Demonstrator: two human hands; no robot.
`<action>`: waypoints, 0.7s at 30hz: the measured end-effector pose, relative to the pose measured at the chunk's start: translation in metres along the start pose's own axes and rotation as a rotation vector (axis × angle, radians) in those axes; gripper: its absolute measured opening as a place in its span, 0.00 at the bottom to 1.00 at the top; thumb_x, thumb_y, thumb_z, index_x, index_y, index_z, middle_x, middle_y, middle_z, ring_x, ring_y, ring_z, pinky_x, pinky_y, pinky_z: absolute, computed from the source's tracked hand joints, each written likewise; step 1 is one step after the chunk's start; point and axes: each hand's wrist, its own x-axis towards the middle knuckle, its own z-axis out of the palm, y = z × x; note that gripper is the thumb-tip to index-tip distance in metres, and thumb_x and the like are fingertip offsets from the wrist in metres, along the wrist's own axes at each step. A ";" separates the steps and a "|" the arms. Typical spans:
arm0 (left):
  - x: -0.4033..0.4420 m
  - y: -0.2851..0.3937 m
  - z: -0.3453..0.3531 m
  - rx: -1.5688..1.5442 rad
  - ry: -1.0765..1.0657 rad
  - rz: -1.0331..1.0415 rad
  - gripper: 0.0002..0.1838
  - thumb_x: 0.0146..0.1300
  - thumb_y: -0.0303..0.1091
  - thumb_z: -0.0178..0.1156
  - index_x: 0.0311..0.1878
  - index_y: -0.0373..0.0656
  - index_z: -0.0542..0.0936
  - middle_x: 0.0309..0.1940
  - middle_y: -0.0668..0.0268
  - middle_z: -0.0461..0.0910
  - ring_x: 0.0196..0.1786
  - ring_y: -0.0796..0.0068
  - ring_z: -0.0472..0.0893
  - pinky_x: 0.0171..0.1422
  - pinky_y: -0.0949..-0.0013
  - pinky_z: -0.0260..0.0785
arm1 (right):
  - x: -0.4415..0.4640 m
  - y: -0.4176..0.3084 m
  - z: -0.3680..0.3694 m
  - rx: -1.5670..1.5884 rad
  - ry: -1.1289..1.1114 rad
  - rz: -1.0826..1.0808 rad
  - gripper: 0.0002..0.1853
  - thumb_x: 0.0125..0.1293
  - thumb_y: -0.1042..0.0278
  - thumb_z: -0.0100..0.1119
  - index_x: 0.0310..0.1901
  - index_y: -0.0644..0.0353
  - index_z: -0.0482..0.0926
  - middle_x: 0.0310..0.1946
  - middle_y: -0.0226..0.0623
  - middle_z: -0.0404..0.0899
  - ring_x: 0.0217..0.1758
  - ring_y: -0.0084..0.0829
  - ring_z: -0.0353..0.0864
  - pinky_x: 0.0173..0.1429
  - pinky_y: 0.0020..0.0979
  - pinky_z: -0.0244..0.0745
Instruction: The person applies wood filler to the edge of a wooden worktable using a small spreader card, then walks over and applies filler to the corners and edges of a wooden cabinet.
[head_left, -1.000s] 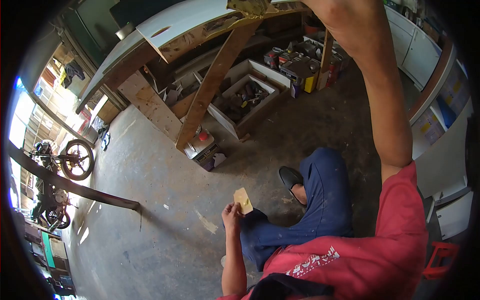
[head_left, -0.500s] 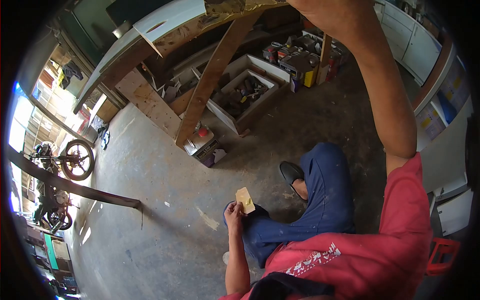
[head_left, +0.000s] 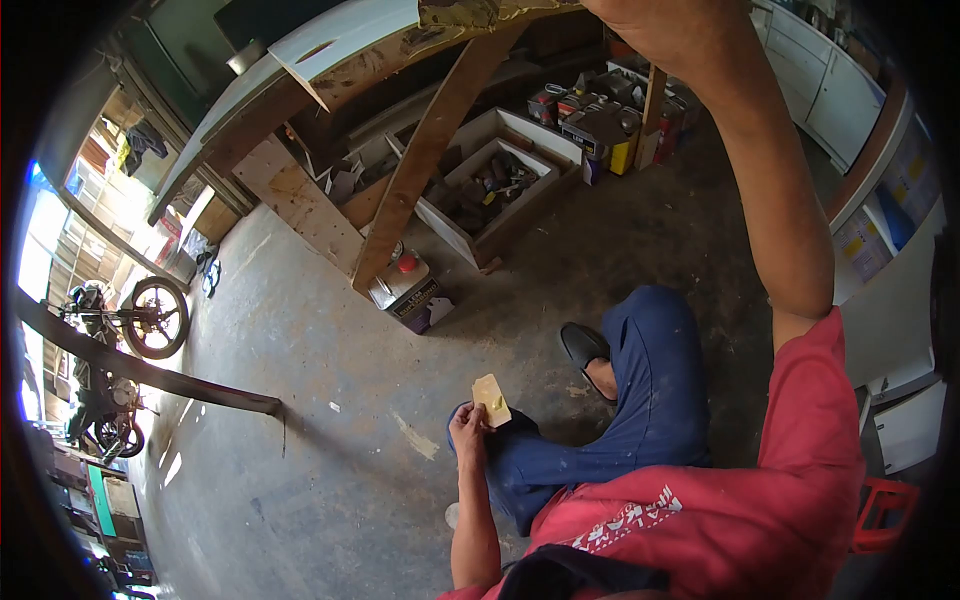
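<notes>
My left hand (head_left: 468, 428) rests by my left knee, its fingers closed on a small cream-coloured flat card (head_left: 491, 400). A yellow smear marks the card's face. Raised at the top of the head view, my right hand (head_left: 665, 28) is beside a brown workpiece edge (head_left: 455, 14) with yellowish, glue-like smears. The frame cuts off its fingers, so what they hold or touch is hidden. A worn white-topped work table (head_left: 350, 40) with a slanting wooden brace (head_left: 430, 150) stands in front of me.
A metal can with a red cap (head_left: 408, 292) stands by the brace's foot. Beyond lie an open wooden box of loose items (head_left: 540, 180) and several tins (head_left: 600, 130). A motorcycle (head_left: 120, 360) and a dark curved bar (head_left: 150, 370) are at left, a red stool (head_left: 882, 512) at right.
My right hand and the smeared edge beside it shift very slightly to the right. My left hand and the card stay almost where they were.
</notes>
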 end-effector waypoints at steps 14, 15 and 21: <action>0.001 -0.001 0.000 0.028 -0.007 -0.002 0.11 0.70 0.35 0.62 0.45 0.35 0.80 0.27 0.69 0.79 0.22 0.84 0.75 0.28 0.78 0.73 | -0.002 0.000 0.007 -0.024 0.014 -0.052 0.04 0.66 0.77 0.65 0.40 0.66 0.87 0.27 0.34 0.85 0.30 0.20 0.81 0.38 0.26 0.77; 0.001 -0.002 0.000 0.029 -0.009 -0.002 0.11 0.70 0.35 0.62 0.45 0.35 0.80 0.27 0.69 0.79 0.22 0.84 0.75 0.28 0.78 0.73 | -0.002 0.001 0.007 -0.069 0.032 -0.080 0.04 0.66 0.77 0.65 0.39 0.66 0.87 0.27 0.34 0.85 0.29 0.20 0.80 0.38 0.25 0.77; 0.005 -0.006 -0.002 0.015 -0.001 -0.010 0.11 0.70 0.34 0.63 0.45 0.33 0.79 0.25 0.69 0.79 0.20 0.83 0.75 0.25 0.77 0.73 | 0.003 0.005 0.002 0.021 0.011 -0.033 0.04 0.65 0.77 0.65 0.39 0.66 0.87 0.27 0.34 0.84 0.29 0.19 0.80 0.37 0.24 0.76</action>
